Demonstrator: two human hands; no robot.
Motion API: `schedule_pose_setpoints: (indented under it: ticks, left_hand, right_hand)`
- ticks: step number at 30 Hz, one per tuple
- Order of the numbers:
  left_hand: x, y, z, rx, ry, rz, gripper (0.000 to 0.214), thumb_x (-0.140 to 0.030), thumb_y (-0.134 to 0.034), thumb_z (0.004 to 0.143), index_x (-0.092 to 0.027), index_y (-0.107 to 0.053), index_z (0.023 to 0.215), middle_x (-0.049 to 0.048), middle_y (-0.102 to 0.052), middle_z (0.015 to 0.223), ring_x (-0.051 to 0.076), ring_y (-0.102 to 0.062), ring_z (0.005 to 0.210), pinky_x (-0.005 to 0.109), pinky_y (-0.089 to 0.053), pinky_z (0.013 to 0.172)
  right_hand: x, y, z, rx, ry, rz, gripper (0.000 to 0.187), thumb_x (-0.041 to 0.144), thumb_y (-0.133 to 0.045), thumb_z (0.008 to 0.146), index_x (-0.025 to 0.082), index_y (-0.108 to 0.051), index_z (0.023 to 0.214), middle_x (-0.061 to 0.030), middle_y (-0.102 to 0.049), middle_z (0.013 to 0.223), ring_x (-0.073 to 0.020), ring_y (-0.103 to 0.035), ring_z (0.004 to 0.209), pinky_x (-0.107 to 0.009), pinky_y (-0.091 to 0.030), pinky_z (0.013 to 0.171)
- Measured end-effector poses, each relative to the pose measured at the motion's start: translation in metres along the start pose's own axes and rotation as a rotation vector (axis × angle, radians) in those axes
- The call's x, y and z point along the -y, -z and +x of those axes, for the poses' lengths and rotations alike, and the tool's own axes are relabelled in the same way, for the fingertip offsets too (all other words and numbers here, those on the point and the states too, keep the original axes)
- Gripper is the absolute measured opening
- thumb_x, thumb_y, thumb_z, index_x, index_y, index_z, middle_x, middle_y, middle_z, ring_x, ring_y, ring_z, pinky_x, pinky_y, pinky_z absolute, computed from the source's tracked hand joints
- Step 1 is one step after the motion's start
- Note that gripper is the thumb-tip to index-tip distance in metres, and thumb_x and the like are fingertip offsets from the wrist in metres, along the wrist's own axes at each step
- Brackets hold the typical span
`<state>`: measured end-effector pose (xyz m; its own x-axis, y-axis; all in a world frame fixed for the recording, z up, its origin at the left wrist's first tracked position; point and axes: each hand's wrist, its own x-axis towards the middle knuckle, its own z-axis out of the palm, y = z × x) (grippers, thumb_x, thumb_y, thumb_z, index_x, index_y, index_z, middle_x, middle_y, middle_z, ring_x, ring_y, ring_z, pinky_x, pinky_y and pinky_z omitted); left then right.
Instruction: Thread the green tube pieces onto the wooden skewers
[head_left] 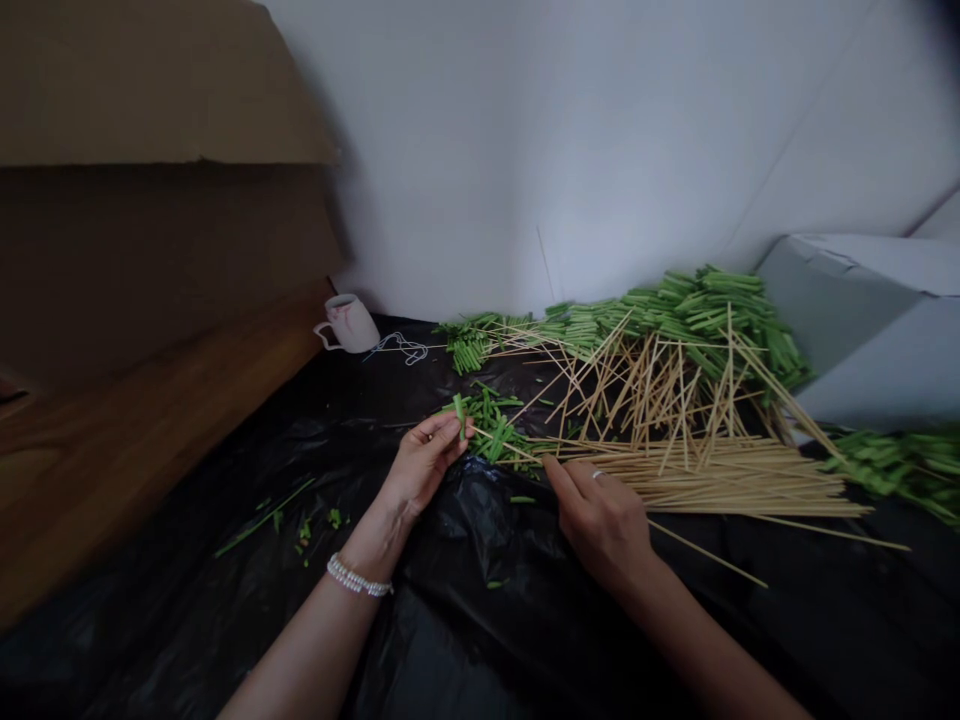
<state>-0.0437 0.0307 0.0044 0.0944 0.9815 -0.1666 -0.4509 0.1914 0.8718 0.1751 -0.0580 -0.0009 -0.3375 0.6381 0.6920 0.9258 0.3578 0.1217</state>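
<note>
My left hand (424,460) pinches a short green stalk piece (458,405) between thumb and fingers, held upright above the black plastic sheet (465,600). My right hand (600,515) is closed on a thin wooden skewer (504,444) whose tip points left toward the stalk piece. Just behind both hands lies a small heap of cut green pieces (491,425). To the right of my right hand a bundle of bare skewers (720,475) lies flat. A bead bracelet circles my left wrist.
Skewers loaded with green pieces (675,310) are piled at the back by the wall. More green pieces (900,460) lie far right beside a grey box (877,320). A white mug (349,322) and white cord (401,347) sit back left. A wooden bench (112,440) and cardboard box (150,100) stand left.
</note>
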Motion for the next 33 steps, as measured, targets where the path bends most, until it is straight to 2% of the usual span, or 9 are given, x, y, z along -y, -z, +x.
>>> schedule_pose_setpoints:
  ticks: [5, 17, 26, 33]
  left_hand:
    - [0.0017, 0.001, -0.0003, 0.034, 0.036, -0.035, 0.032, -0.023, -0.087, 0.06, -0.014, -0.075, 0.088, 0.0066, -0.074, 0.086, 0.011, -0.067, 0.074, 0.017, -0.053, 0.067]
    - [0.0053, 0.0007, -0.0005, 0.074, 0.041, -0.053, 0.032, -0.018, -0.085, 0.062, -0.014, -0.076, 0.093, 0.0062, -0.074, 0.083, 0.011, -0.066, 0.073, 0.019, -0.053, 0.069]
    - [0.0071, 0.0027, 0.0019, -0.002, 0.02, -0.058, 0.029, -0.018, -0.086, 0.06, -0.011, -0.077, 0.086, 0.006, -0.073, 0.077, 0.009, -0.064, 0.069, 0.017, -0.052, 0.065]
    - [0.0049, 0.001, 0.0002, 0.005, 0.031, -0.055, 0.03, -0.019, -0.089, 0.055, -0.011, -0.077, 0.082, 0.0055, -0.073, 0.075, 0.008, -0.063, 0.066, 0.017, -0.051, 0.065]
  right_hand:
    - [0.0004, 0.0007, -0.0004, -0.001, 0.005, 0.004, 0.032, 0.004, -0.044, 0.087, 0.013, -0.063, 0.112, -0.0005, -0.061, 0.073, -0.0143, -0.049, 0.064, -0.03, -0.032, 0.061]
    - [-0.0009, 0.0011, 0.0009, -0.013, -0.005, 0.0, 0.034, 0.003, -0.044, 0.086, 0.012, -0.064, 0.111, -0.0019, -0.063, 0.075, -0.014, -0.051, 0.066, -0.029, -0.032, 0.062]
    - [0.0003, 0.0019, 0.0004, 0.004, 0.011, -0.029, 0.035, 0.002, -0.043, 0.085, 0.012, -0.064, 0.111, -0.0019, -0.062, 0.075, -0.0141, -0.049, 0.065, -0.029, -0.031, 0.061]
    - [0.0015, 0.0018, 0.0001, -0.021, 0.013, -0.019, 0.033, 0.002, -0.044, 0.085, 0.012, -0.064, 0.11, -0.0015, -0.061, 0.073, -0.0144, -0.048, 0.065, -0.029, -0.031, 0.06]
